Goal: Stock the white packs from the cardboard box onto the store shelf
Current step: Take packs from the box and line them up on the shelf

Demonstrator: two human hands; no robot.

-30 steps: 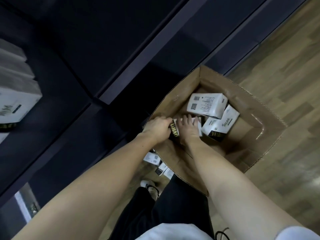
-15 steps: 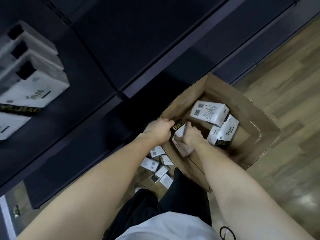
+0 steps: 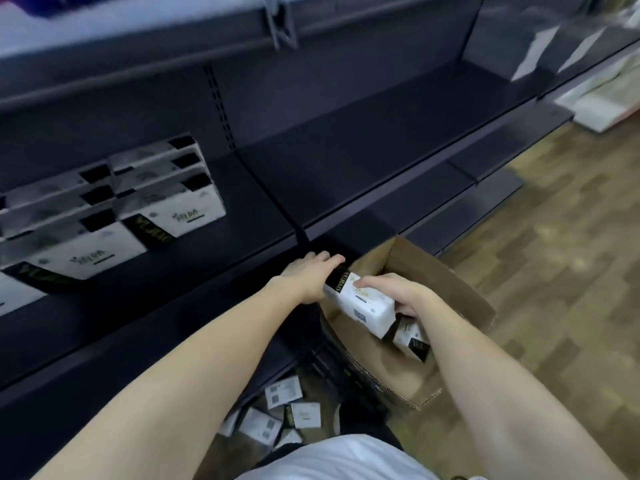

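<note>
A white pack (image 3: 362,304) with a black end band is held between both hands, just above the near left corner of the open cardboard box (image 3: 460,292). My left hand (image 3: 310,277) grips its black end. My right hand (image 3: 398,292) grips its other end from above. Another white pack (image 3: 412,337) lies in the box below. On the dark store shelf (image 3: 263,209), at the left, stand stacked white packs (image 3: 176,199). The stretch of shelf board to their right is bare.
Several small white packs (image 3: 277,410) lie scattered on the wooden floor (image 3: 554,271) under the lowest shelf, by my shoe. An upper shelf rail (image 3: 284,26) runs overhead. White goods (image 3: 602,102) sit at the far right end.
The pack has been lifted out of the box with both hands. My head has tilted up, so the shelf and its stacked packs now fill the view.
</note>
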